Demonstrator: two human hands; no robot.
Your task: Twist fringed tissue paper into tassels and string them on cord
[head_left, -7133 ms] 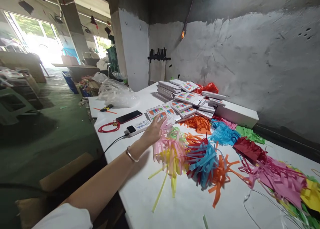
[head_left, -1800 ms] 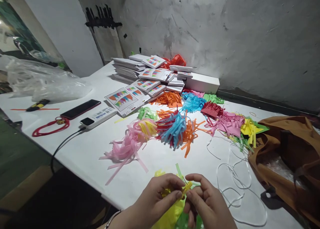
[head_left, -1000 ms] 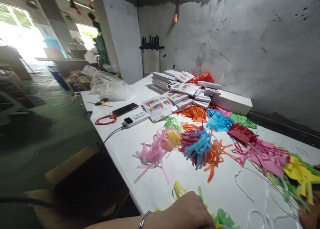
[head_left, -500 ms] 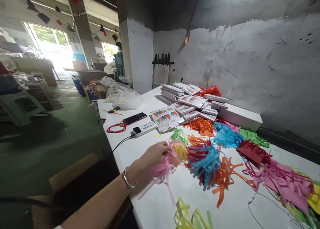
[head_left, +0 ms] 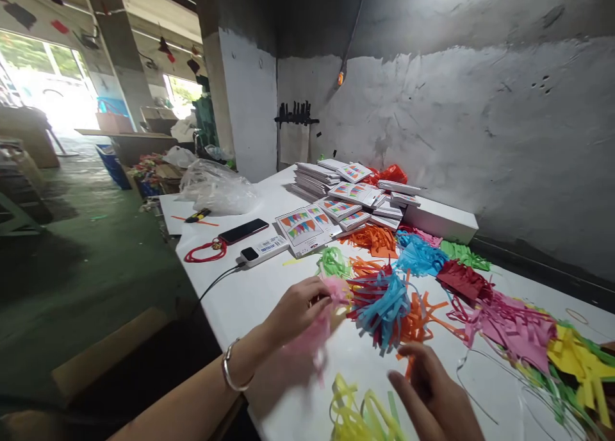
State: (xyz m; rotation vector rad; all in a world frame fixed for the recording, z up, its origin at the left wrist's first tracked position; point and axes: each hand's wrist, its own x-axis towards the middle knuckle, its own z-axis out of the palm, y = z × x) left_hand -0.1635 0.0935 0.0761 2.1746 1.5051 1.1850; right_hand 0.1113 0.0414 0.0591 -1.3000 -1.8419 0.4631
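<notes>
My left hand (head_left: 298, 307) is extended from the near left over the white table (head_left: 250, 297), forearm angled up and to the right, a silver bangle (head_left: 229, 374) on the wrist. Its fingers are curled closed around a bunch of pink fringed paper strips (head_left: 319, 322); the strips hang blurred below the fist, lifted off the table surface.

My right hand (head_left: 435, 396) enters from the near edge, right of the left hand and well apart from it. It is held open, fingers spread and pointing up and left, palm toward me. It grips nothing. It hovers just near of a bundle of orange paper strips (head_left: 414, 322) and right of a loose pile of yellow-green paper strips (head_left: 358, 415) lying at the near table edge.

Just right of the pink bunch lies a tassel of blue and red paper strips (head_left: 382, 300). Farther right, a row of magenta (head_left: 512, 322) and yellow (head_left: 579, 357) fringed paper runs along the table.

On the far side stand stacks of white printed cards (head_left: 343, 194). Left of them lie a white power bank (head_left: 264, 250), a dark phone (head_left: 243, 231) and a red cord (head_left: 204, 252).
</notes>
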